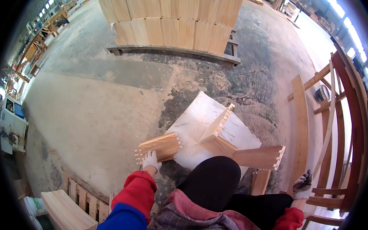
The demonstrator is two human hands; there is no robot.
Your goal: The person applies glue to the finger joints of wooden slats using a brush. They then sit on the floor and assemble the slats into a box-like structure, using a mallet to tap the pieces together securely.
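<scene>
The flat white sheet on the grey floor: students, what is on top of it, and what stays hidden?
Brown wooden boards with notched ends, meeting at angles, rest on the flat white sheet. They and the person's black-clad knee hide parts of its surface.

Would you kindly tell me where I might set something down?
Free: the floor between the stacked boards and the panel under the left hand, plus the white sheet's far corner. Crowded: around the joined boards and the rack near the right hand.
</scene>
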